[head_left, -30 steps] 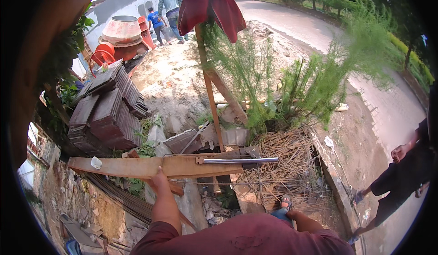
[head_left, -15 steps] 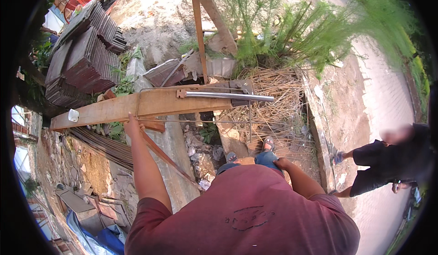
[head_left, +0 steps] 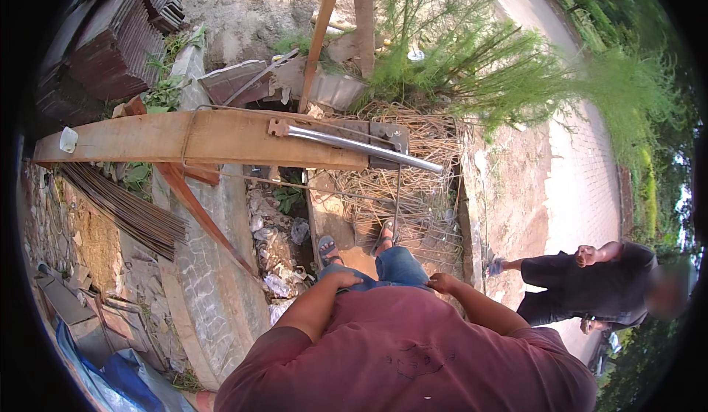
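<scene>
Both my hands are down at the blue jeans (head_left: 402, 267), in front of the maroon shirt. My left hand (head_left: 341, 280) is closed at the jeans on the left thigh, its fingertips partly hidden. On the other side my right hand (head_left: 442, 283) pinches the jeans' cloth. Ahead of my feet a wooden plank (head_left: 247, 137) lies crosswise on a timber support. A shiny metal tube (head_left: 365, 149) sits along its right end, over a dark metal plate (head_left: 389, 137). Thin bent rods run around the plank, and a small white object (head_left: 68, 140) rests at its left end.
Tangled rusty wire or rod pieces (head_left: 424, 183) lie beyond my sandals. Rods (head_left: 129, 209) bundle at left, near stacked roof tiles (head_left: 118, 39) and a concrete strip (head_left: 210, 301). Feathery green branches (head_left: 472, 65) hang ahead. Another person (head_left: 590, 286) stands at right by a paved path.
My left hand has let go of the plank and come back to the jeans. My right hand stays at the jeans. The other person's arm is now raised.
</scene>
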### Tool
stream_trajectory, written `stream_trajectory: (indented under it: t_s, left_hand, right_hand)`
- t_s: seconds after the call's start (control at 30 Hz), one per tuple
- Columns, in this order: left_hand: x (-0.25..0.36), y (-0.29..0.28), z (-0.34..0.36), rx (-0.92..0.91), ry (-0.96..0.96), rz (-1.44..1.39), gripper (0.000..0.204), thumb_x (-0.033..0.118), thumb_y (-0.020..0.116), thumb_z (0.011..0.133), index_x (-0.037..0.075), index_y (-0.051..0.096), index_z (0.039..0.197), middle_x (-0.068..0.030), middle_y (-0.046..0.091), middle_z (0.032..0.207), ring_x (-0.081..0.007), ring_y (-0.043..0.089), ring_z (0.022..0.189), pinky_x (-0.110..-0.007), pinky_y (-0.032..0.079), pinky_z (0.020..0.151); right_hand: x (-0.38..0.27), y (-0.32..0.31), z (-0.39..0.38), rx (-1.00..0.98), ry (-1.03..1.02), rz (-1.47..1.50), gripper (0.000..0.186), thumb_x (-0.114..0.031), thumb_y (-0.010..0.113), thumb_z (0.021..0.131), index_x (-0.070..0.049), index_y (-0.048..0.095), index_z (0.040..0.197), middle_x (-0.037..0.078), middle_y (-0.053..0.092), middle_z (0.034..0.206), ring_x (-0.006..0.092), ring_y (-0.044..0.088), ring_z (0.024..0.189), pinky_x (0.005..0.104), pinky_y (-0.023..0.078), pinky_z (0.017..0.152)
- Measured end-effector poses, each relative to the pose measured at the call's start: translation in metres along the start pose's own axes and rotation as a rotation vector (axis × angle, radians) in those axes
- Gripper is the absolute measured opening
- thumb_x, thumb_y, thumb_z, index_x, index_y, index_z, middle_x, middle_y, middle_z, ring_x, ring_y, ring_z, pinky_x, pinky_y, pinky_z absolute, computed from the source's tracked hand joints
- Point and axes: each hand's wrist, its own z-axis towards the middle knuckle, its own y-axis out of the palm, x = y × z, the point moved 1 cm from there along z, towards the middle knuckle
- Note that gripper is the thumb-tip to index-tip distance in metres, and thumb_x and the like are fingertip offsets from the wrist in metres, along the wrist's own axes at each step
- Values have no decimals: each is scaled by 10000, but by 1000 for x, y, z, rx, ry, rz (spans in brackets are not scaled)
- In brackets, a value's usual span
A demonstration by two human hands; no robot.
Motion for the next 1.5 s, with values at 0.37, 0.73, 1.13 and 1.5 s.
stream_trajectory:
  t_s: [0.37, 0.73, 1.13, 1.5]
  left_hand:
    - [-47, 35, 5, 372, -104, -484, 678, 594, 471, 866, 31, 562, 1234, -231, 519, 1282, -330, 498, 1195, -386, 370, 988]
    - [-70, 44, -130, 340, 99, -648, 374, 312, 587, 850, 24, 618, 1087, -151, 658, 918, -238, 667, 770, -330, 534, 574]
    - [-64, -12, -3, 813, 12, -118, 273, 255, 592, 772, 28, 701, 878, -198, 659, 879, -367, 636, 830, -461, 494, 683]
    - [-22, -89, -14, 534, 68, -6, 291, 241, 558, 783, 7, 688, 898, -208, 654, 844, -347, 646, 798, -460, 495, 672]
  right_hand:
    - [-37, -26, -5, -123, 31, -47, 616, -534, 500, 840, -61, 570, 1229, 191, 540, 1269, 350, 502, 1184, 426, 394, 985]
    - [-30, -47, 89, -109, -126, -202, 564, -458, 477, 828, -26, 594, 1171, 220, 576, 1192, 388, 561, 1078, 425, 427, 937]
    - [-18, -77, 97, 109, -453, -411, 389, -344, 424, 886, -55, 645, 1025, 185, 632, 1043, 336, 600, 1009, 425, 470, 863]
    - [-34, -106, -15, 130, -91, -73, 383, -348, 440, 879, -60, 655, 1010, 179, 637, 1035, 330, 604, 1000, 425, 472, 859]
